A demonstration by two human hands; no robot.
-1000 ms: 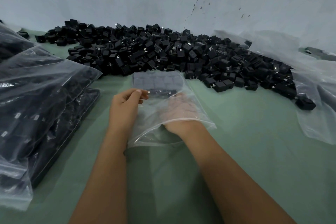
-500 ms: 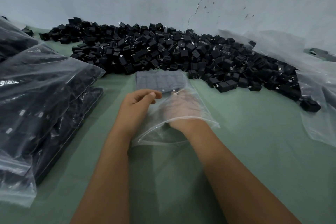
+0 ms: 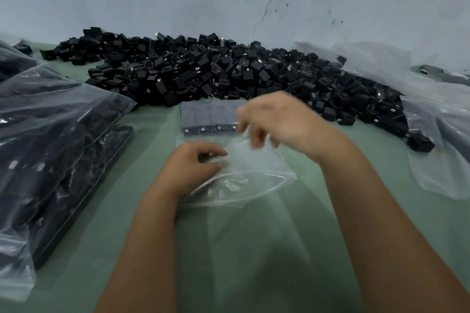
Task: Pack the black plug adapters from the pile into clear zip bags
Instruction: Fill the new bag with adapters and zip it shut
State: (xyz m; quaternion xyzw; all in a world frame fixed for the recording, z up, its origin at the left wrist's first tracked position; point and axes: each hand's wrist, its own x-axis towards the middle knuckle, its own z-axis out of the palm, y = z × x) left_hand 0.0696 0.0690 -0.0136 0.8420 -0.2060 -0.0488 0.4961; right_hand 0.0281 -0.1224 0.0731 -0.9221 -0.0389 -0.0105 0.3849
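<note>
A clear zip bag point(image 3: 244, 173) lies flat on the green table in front of me, its mouth toward me and gaping. At its far end a neat row of black plug adapters point(image 3: 207, 117) shows through the plastic. My left hand point(image 3: 193, 165) pinches the bag's upper layer near the left side of the mouth. Blurred by motion, my right hand point(image 3: 277, 119) hovers above the bag with fingers loosely bent and nothing in it. The big pile of loose black adapters point(image 3: 229, 71) stretches along the wall behind the bag.
Large filled bags of adapters point(image 3: 50, 134) are stacked at the left. Crumpled clear plastic point(image 3: 440, 134) lies at the right, with one stray adapter point(image 3: 419, 143) beside it. A cracked grey wall closes the back. Green table surface point(image 3: 254, 249) extends toward me.
My right hand has come out of the bag and risen above it. My left hand slid back toward the mouth and now pinches the plastic. The view has shifted slightly.
</note>
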